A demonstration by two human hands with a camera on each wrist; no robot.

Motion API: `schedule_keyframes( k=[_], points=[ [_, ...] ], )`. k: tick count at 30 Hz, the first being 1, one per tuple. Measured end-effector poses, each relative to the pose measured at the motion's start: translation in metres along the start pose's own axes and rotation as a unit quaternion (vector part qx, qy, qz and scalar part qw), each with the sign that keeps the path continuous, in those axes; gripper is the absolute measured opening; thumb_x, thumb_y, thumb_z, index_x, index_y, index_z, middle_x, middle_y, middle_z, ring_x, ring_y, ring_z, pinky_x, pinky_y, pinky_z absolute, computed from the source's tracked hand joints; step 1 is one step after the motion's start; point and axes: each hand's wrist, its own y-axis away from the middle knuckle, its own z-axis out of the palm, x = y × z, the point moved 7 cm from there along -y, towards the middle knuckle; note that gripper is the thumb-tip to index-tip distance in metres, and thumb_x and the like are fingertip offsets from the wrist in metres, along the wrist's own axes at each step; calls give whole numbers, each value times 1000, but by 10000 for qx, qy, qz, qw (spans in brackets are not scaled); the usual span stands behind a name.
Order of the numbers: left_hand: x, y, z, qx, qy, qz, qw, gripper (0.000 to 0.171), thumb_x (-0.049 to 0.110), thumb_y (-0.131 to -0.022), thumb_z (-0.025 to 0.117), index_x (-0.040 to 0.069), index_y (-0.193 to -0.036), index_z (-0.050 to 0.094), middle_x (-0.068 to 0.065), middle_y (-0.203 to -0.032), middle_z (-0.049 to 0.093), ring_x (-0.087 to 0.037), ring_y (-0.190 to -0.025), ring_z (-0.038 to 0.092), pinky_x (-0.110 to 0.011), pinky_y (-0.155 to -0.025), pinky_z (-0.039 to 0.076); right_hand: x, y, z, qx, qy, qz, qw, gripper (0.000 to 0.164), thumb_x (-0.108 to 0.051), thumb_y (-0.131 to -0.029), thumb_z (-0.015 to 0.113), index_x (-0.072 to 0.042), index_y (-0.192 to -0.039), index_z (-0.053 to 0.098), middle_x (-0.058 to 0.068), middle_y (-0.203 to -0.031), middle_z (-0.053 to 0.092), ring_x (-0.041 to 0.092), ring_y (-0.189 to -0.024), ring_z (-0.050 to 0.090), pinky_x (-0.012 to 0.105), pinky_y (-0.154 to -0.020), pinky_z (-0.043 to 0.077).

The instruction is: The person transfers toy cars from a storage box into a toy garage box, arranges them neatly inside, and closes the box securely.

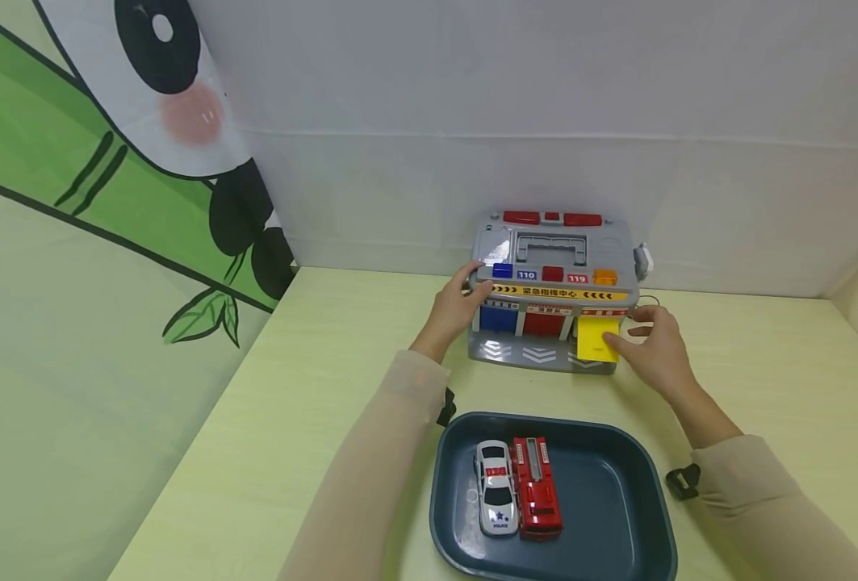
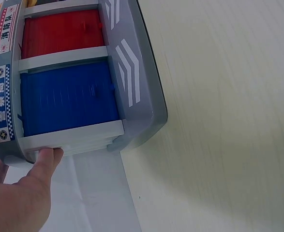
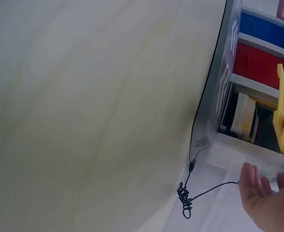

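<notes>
A grey toy garage (image 1: 545, 289) stands against the back wall, with a blue door (image 2: 69, 99), a red door (image 2: 64, 34) and a yellow door (image 1: 592, 339). My left hand (image 1: 452, 311) grips the garage's left side near the upper front edge. With its thumb, my right hand (image 1: 655, 347) touches the yellow door, which stands swung outward. The other right fingers hang loosely beside the garage in the right wrist view. Behind that door sits a pale thing with yellow on it (image 3: 243, 116), partly hidden, its kind unclear.
In front of the garage lies a dark blue tray (image 1: 617, 500) holding a white police car (image 1: 497, 488) and a red fire engine (image 1: 537, 488) side by side. A coiled black cord (image 3: 184, 195) dangles by the garage's right side.
</notes>
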Motion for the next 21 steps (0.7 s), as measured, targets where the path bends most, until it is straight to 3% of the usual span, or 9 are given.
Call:
schedule_keyframes(
  k=[10,15,21],
  points=[
    [-1,-1,0,8,36,43,10000,52,39,-101,53,27,-149,40,-18,-144,46,-33,-127,48,-49,-100,43,-17,-9,3,260,394,-625,9969,94,-8,-84,76,0,-153,12,32,-137,30,46,-114,41,57,-91,46],
    [-2,-1,1,-7,49,4,10000,52,41,-101,52,28,-149,39,-17,-145,45,-33,-127,48,-49,-101,42,-26,-11,4,299,680,-814,9939,97,-6,-81,79,3,-152,12,32,-144,21,47,-118,34,59,-99,38],
    [0,0,0,-16,33,-32,10000,52,41,-101,52,30,-149,39,-16,-146,44,-33,-128,47,-50,-101,42,-34,-19,5,308,1166,-1039,9872,99,-1,-77,81,4,-151,14,27,-154,13,49,-134,19,59,-108,25]
  ],
)
